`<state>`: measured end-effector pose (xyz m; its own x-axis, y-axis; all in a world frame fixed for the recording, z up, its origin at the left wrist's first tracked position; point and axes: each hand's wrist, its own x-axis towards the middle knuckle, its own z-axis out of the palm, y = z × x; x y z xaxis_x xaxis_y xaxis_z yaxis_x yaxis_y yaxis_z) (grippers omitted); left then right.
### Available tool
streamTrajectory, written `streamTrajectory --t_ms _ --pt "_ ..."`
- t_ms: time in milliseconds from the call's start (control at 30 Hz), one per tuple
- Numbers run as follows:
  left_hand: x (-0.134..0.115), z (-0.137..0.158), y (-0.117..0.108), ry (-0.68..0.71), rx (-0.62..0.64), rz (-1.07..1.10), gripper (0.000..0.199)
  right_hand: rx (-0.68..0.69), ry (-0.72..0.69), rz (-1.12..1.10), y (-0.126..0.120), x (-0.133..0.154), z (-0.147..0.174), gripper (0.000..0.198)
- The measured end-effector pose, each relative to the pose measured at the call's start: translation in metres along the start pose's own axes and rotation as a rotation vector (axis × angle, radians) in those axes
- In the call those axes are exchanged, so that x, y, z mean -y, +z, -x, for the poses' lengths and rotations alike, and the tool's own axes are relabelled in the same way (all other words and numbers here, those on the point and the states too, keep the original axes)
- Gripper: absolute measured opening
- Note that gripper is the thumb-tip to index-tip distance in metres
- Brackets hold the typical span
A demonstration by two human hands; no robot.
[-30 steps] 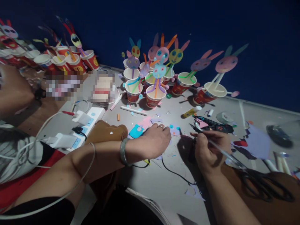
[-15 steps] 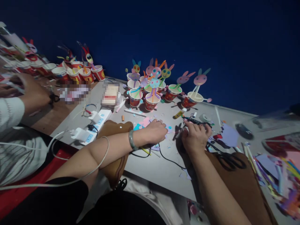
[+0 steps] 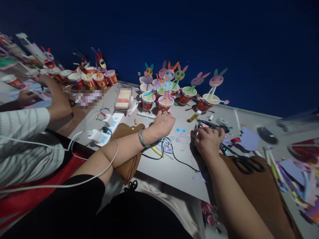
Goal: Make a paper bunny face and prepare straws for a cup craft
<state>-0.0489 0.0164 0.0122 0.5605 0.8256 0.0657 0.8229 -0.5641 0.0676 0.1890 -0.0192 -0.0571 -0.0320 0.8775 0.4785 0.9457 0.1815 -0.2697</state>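
Observation:
My left hand [image 3: 164, 123], with a bangle on the wrist, is over the table just in front of the nearest paper cup [image 3: 165, 103]. Its fingers curl downward, and whatever they hold is hidden. To its right lies a pale lilac paper face [image 3: 180, 132] with two blue eyes. My right hand [image 3: 208, 141] rests farther right with its fingers bent and closed over something I cannot make out. A dark tool [image 3: 214, 126] lies just beyond its fingertips. A yellow glue stick [image 3: 194, 116] lies above that hand.
Several paper cups with rabbit-faced figures stand at the back. A power strip [image 3: 112, 127] and white cable [image 3: 116, 156] are at left, beside another person's sleeve [image 3: 27, 139]. Black-handled scissors [image 3: 249, 165] lie on brown cloth [image 3: 251, 192]; paper strips [image 3: 296, 179] lie at right.
My left hand has moved away from the paper face toward the cups, uncovering the face on the table. My right hand stays in nearly the same place. The view has shifted slightly.

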Motion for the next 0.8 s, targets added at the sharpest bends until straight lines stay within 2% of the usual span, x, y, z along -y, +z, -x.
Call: streamTrajectory --t_ms 133,233,467,633,700,800 --pt "0.006 0.002 -0.009 -0.033 0.049 0.016 0.034 0.018 0.008 0.048 0.0 0.003 0.003 0.016" --pt "0.015 0.0 -0.019 -0.113 0.088 0.073 0.032 0.025 -0.023 0.068 -0.001 0.009 0.006 0.02" --pt "0.043 -0.001 -0.033 -0.264 0.094 0.232 0.025 0.042 -0.177 0.026 0.0 0.023 0.01 0.02" --pt "0.051 -0.001 -0.026 -0.319 0.143 0.22 0.02 0.01 -0.275 0.007 0.005 0.025 0.012 0.02" --pt "0.052 -0.003 -0.019 -0.323 0.15 0.209 0.02 -0.013 -0.257 -0.032 0.007 0.023 0.012 0.019" --pt "0.052 -0.006 -0.008 -0.301 0.146 0.196 0.023 -0.073 -0.155 -0.138 0.01 0.018 0.009 0.02"
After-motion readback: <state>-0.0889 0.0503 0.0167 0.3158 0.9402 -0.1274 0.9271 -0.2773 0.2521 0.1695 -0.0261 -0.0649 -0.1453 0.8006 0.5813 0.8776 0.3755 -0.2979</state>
